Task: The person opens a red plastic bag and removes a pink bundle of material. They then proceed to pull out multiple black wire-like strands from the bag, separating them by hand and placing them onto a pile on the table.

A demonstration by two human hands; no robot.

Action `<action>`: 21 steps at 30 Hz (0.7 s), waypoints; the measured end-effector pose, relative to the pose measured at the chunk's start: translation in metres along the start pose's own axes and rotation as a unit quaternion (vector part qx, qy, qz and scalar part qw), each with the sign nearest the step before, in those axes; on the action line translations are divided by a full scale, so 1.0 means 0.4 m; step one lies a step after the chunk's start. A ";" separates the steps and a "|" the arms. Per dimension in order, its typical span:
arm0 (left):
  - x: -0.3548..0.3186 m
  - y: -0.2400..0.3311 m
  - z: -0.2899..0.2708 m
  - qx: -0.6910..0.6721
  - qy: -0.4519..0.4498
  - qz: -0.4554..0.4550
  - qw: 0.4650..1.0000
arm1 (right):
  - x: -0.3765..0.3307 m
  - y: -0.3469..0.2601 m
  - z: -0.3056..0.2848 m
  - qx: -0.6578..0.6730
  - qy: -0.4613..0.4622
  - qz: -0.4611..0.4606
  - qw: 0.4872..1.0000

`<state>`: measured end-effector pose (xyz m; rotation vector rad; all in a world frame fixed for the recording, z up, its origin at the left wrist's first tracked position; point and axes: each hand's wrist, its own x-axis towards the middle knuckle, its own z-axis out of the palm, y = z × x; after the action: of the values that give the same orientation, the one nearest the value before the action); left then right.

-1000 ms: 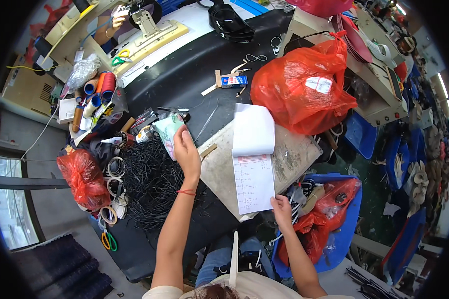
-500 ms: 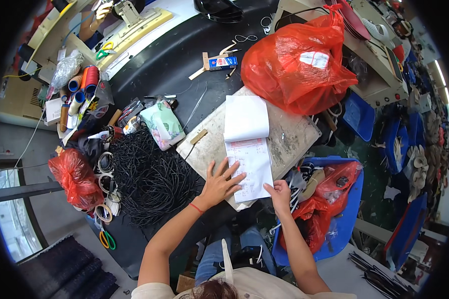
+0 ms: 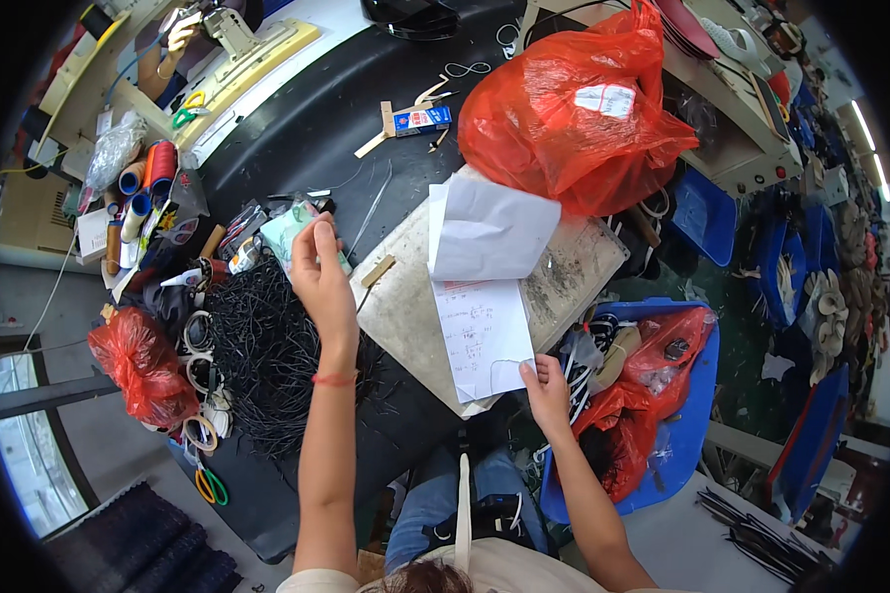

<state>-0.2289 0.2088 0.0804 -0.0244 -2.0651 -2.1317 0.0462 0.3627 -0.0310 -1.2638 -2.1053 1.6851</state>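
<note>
A white notepad [image 3: 480,326] with handwritten lines lies on the worn pale board [image 3: 574,267]. Its turned-back upper page [image 3: 494,232] looks creased and partly lifted. At the pad's lower right corner, my right hand [image 3: 547,390] pinches the paper between thumb and fingers. My left hand [image 3: 323,282] is raised off the pad, fingers loosely bent and apart, with nothing visible in them. It hovers in front of a pale green flowered soft pack [image 3: 287,232] and partly hides it. Beside that forearm lies a heap of thin black cords [image 3: 262,356].
A big red plastic bag [image 3: 574,119] rests on the board's far edge. Right of it all, a blue bin [image 3: 687,435] holds red bags. Thread spools [image 3: 158,168] and a smaller red bag [image 3: 143,366] stand left. Another person's hand [image 3: 181,35] is at the far-left machine.
My left hand has left the notepad and moved up and left toward the flowered pack. The pad's upper page has shifted and lifted. My right hand still grips the corner.
</note>
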 end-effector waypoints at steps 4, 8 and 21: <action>-0.154 0.010 -0.059 0.248 -0.421 0.195 0.851 | -0.008 -0.007 0.012 -0.092 0.022 -0.053 0.994; -0.276 -0.121 -0.117 0.336 -0.493 0.210 0.775 | 0.024 -0.050 0.021 -0.273 0.049 -0.187 0.942; -0.299 -0.227 -0.079 0.380 -0.420 0.276 0.777 | -0.002 -0.097 0.025 -0.171 0.102 -0.174 0.964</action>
<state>-0.1200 0.1932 -0.0266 -1.4840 -2.6930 -0.8455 0.0213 0.3546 -0.0008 -1.0089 -2.3826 1.0354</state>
